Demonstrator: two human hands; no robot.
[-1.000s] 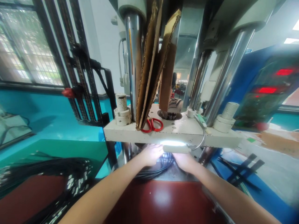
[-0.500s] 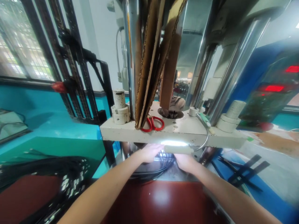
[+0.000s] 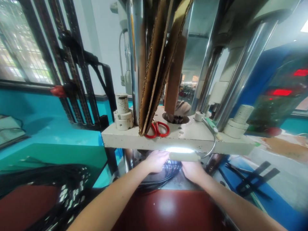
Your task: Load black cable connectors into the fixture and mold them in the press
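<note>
Head view: reaching with left hand [image 3: 157, 161] and right hand [image 3: 193, 171] just below pale machine plate [image 3: 144, 142], near lit lamp [image 3: 184, 157], with coiled black cables [image 3: 157, 183] between and below. Judged mid-handling; cannot confirm any part finished, nor class cable bundle [image 3: 48, 175] at far left as done or waiting. Cannot tell grip on either side: fingertips lost behind lamp and in glare. Cannot trace cable ends.

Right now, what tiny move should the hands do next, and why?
Perhaps lower the left hand and right hand a little: the glowing lamp hides part of the right one, and black cables curve between them.
</note>
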